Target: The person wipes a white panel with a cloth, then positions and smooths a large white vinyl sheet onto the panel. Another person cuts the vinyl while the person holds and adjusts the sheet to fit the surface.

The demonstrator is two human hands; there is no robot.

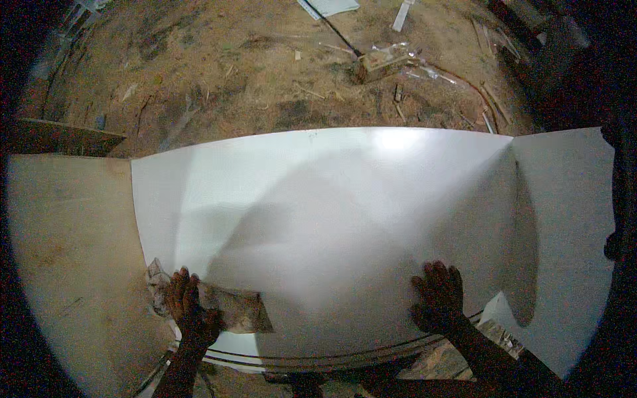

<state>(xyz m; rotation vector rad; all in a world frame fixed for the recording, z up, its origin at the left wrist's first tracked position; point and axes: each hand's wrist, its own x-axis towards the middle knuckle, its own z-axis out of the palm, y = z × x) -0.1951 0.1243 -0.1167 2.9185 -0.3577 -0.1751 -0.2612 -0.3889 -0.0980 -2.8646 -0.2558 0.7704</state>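
Observation:
A wide white glossy sheet (318,232) lies in front of me, with shadows and a bright glare on it. My left hand (189,308) rests near its lower left corner, fingers stretched out, pressing on a crumpled brownish cloth (245,312). Parts of the cloth show on both sides of that hand; how much is under the palm is hidden. Farther right, my right hand (438,298) lies flat on the sheet with its fingers spread, holding nothing.
A tan board (73,252) adjoins the sheet on the left, and another pale panel (570,232) on the right. Beyond the far edge, the brown dirt floor (232,73) carries scraps, sticks, a dark cord and a small box-like object (381,63).

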